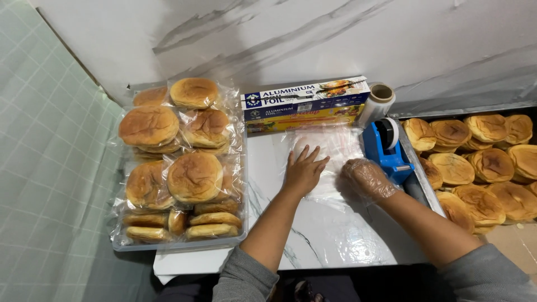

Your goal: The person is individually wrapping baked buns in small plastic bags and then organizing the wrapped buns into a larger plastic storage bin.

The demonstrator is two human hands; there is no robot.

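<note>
Two hands press flat on a clear plastic sheet spread over the marble-patterned tabletop. The bare left hand lies open, fingers splayed, grasping nothing; the right hand, inside a thin transparent glove, rests palm down on the sheet's right edge, loosely curled and holding nothing.

By the look of it, the wrapping is well along: a tray on the left is stacked with buns already sealed in clear bags, while a heap of unwrapped buns waits on the right.

Against the wall lie two long cartons, a blue-and-white foil box above an orange-yellow box, with a roll of clear film just beside them. A blue tape dispenser stands near the gloved hand.
</note>
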